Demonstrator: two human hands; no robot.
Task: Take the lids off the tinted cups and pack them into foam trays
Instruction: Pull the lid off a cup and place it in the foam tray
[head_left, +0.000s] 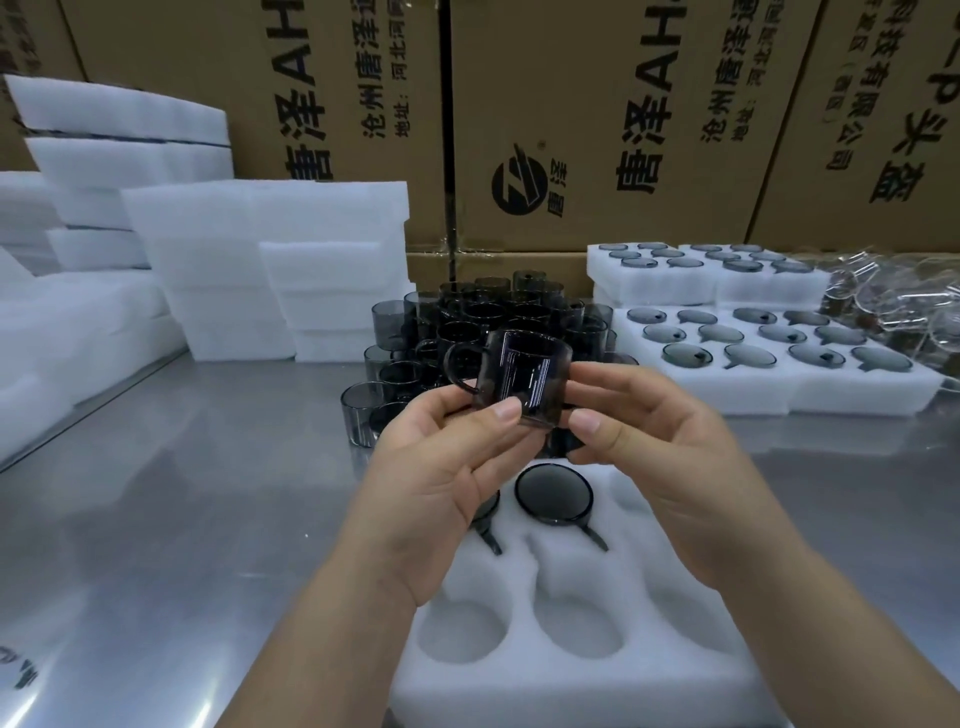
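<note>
1. My left hand (436, 478): grip pinched on the handle side of the tinted cup (519, 382), thumb in front.
2. The tinted cup: tilted, handle pointing left, held above the foam tray (519, 582) on the counter (182, 493).
3. My right hand (675, 478): grip pinched on the cup's opposite side, thumb and fingers curled.

Smoky cup (522, 379), handle left, held roughly upright over the foam tray (571, 675); two cups (553, 493) apparently seated there.

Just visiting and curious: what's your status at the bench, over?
Left hand and right hand both pinch one tinted cup, above the foam tray. Two packed cups in its far pockets, one half hidden. Nothing in the way.
</note>
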